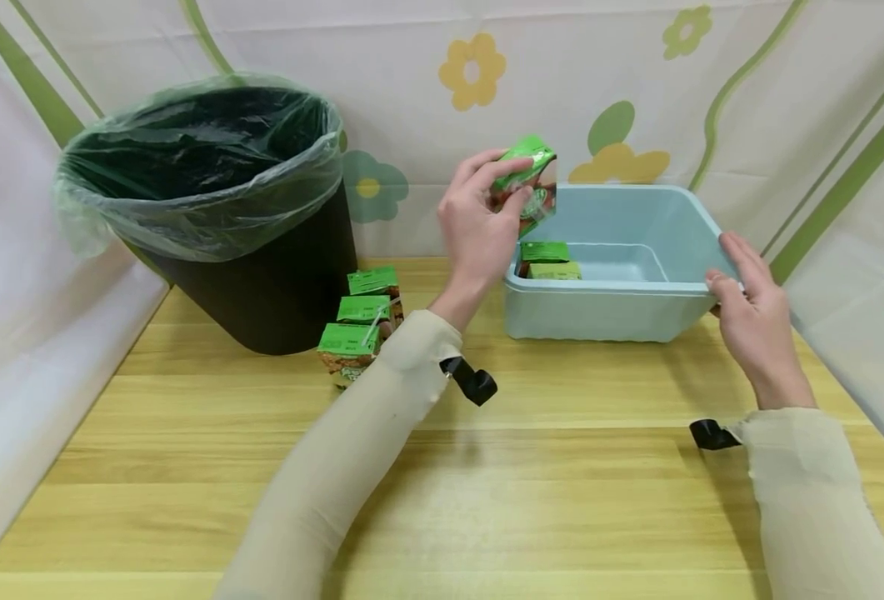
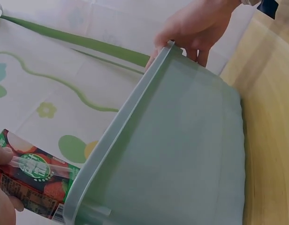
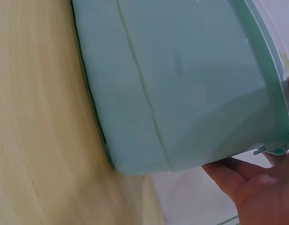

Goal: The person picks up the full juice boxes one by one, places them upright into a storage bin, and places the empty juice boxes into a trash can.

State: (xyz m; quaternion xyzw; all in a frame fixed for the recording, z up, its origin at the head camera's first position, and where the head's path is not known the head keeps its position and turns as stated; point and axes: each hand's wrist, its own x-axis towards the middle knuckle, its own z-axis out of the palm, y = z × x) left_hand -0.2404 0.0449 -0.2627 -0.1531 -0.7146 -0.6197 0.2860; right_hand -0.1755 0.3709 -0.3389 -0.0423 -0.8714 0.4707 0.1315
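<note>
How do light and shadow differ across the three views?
Head view: soft shadows and a pale sheen on the yellow-brown wooden table; left wrist view: duller, a shadow across the table, upper right; right wrist view: dim, a broad soft shadow across the pale blue rectangular plastic bin.

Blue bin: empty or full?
Neither: the blue bin is partly filled. The head view shows green-topped cartons at its left end and bare floor to their right.
</note>
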